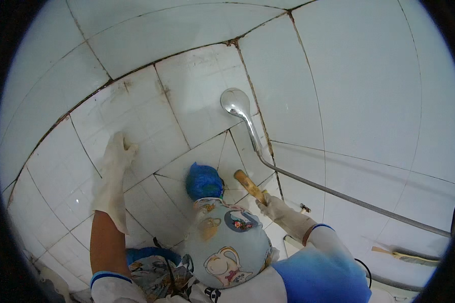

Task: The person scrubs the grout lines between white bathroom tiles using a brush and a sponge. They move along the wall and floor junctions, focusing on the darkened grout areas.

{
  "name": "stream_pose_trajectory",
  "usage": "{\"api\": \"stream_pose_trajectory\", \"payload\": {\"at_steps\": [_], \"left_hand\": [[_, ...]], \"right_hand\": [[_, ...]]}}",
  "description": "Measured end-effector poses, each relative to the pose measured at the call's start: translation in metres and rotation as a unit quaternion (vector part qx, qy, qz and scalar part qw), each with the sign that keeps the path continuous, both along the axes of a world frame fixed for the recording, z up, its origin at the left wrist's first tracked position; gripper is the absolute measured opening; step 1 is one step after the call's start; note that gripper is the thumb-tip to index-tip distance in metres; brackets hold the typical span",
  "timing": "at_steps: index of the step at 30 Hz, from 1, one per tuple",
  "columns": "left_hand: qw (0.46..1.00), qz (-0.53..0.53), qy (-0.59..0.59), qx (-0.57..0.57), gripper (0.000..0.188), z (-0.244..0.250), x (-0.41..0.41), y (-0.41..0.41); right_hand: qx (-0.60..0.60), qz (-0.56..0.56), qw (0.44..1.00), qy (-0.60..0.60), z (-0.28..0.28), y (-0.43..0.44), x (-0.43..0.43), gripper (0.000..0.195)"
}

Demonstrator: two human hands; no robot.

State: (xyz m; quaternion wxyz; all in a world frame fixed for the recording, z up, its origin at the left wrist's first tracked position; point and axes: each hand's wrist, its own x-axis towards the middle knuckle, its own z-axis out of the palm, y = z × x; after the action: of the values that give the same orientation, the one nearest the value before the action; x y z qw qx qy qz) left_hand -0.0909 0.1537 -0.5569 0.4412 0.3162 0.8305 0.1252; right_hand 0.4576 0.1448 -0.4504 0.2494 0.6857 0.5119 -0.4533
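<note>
My left hand [119,153], in a cream rubber glove, is at the floor tiles [144,121] on the left. Its fingers bunch together away from me, and I cannot tell whether anything is under them. My right hand [278,210], gloved too, grips a short wooden handle [249,185] with a rounded end. The rest of that tool is hidden by the hand. Between my hands are a patterned garment over a bent knee [231,235] and a foot in a blue shoe cover [204,182].
A chrome shower head [236,102] lies beyond my right hand, its metal hose [349,193] running right. Dark, stained grout lines the wall corner [235,41]. A wooden-handled brush [409,257] is at the lower right. Brown smudges [127,86] mark the far tiles.
</note>
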Motion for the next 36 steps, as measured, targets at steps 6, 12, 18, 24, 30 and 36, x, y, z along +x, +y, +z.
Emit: {"api": "stream_pose_trajectory", "payload": {"at_steps": [6,12,18,24,30,36], "left_hand": [[0.996,0.053,-0.069,0.025,0.028,0.002,0.005,0.001],[0.993,0.070,-0.076,0.060,0.029,-0.015,0.001,-0.010],[0.998,0.046,-0.017,0.048,0.024,-0.024,0.001,-0.013],[0.992,0.076,-0.073,0.070,0.029,-0.025,0.001,-0.012],[0.994,0.078,-0.047,0.068,0.029,-0.023,0.000,-0.012],[0.997,-0.021,-0.056,0.048,0.021,0.001,0.009,0.002]], "right_hand": [[0.145,-0.073,0.981,-0.104,-0.022,0.007,0.087,0.038],[0.260,-0.116,0.955,-0.079,-0.081,0.120,0.032,0.039],[0.285,-0.117,0.949,-0.064,-0.110,0.135,0.015,0.038],[0.293,-0.163,0.941,-0.046,-0.096,0.075,0.060,0.037],[0.294,-0.174,0.938,-0.057,-0.063,0.045,0.099,0.036],[0.328,-0.185,0.925,-0.050,-0.081,0.048,0.085,0.035]]}}
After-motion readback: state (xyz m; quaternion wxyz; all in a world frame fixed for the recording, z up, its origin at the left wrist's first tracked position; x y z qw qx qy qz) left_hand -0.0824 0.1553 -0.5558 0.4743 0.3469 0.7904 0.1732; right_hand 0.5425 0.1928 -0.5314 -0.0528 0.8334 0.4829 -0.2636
